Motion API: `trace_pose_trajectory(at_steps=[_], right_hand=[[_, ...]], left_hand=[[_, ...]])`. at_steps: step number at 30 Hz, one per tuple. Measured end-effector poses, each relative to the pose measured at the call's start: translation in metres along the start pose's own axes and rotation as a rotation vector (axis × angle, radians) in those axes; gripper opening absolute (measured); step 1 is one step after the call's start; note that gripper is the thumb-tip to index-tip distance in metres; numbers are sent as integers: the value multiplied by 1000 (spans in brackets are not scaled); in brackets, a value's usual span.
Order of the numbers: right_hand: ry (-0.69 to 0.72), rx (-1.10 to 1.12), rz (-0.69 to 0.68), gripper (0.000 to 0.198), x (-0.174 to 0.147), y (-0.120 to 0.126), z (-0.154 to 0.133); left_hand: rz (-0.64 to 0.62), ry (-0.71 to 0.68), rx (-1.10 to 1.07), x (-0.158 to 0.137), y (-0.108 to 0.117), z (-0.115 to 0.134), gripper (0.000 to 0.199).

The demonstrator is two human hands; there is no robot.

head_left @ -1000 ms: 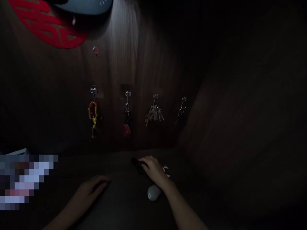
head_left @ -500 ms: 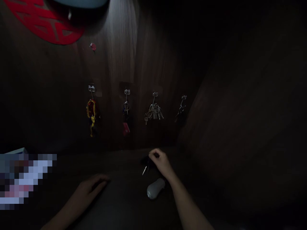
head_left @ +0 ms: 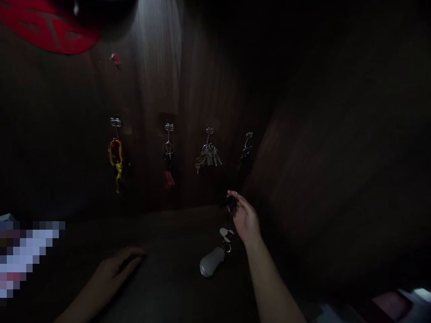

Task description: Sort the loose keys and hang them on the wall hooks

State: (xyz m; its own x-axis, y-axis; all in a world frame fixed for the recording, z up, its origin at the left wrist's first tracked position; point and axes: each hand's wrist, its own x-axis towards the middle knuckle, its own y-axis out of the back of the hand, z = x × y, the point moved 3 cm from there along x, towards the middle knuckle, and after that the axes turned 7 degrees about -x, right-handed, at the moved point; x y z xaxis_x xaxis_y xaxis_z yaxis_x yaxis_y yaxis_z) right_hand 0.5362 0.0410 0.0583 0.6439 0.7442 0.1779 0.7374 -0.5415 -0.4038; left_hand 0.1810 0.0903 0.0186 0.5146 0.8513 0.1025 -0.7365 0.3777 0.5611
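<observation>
Currently, with clock directions taken from the right hand [head_left: 247,220], that hand is pinching a dark key bunch [head_left: 231,205] at its fingertips, toward half past ten, and the bunch's details are blurring into the gloom. Toward seven o'clock, a grey-white pendant [head_left: 212,263] is lying on the dark tabletop [head_left: 164,282], while a metal ring [head_left: 228,248] is sitting at its upper end. Toward eight o'clock, the left hand [head_left: 114,268] is resting on the tabletop, its thumb spreading away from the fingers. Silver keys [head_left: 209,156] are hanging from a hook at eleven o'clock; toward ten, a red tag [head_left: 169,179] is dangling, and farther out a yellow-and-red cord [head_left: 116,154] is hanging.
</observation>
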Motion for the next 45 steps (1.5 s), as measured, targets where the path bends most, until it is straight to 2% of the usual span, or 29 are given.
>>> trace_pose_trajectory(at_steps=[8,15,21,28,31,39,45], right_hand=[[209,-101,129,23,11,6,-31],[527,-181,317,24,50,-10,-85],[732,-436,324,19,82,-30,-119],[792,-674,309,16,103,-40,-126],[793,-690,300,21,103,-39,-123],[719,-721,318,47,86,-28,-102],[602,-686,308,61,65,-15,-77]], left_hand=[[22,13,16,1,-2,-4,26],[30,18,19,0,-3,-3,26],[31,10,29,1,-3,-9,27],[9,39,25,4,-2,-9,27],[-1,45,27,4,-3,-12,27],[-4,45,26,1,-3,-13,27],[0,43,48,1,-3,-9,27]])
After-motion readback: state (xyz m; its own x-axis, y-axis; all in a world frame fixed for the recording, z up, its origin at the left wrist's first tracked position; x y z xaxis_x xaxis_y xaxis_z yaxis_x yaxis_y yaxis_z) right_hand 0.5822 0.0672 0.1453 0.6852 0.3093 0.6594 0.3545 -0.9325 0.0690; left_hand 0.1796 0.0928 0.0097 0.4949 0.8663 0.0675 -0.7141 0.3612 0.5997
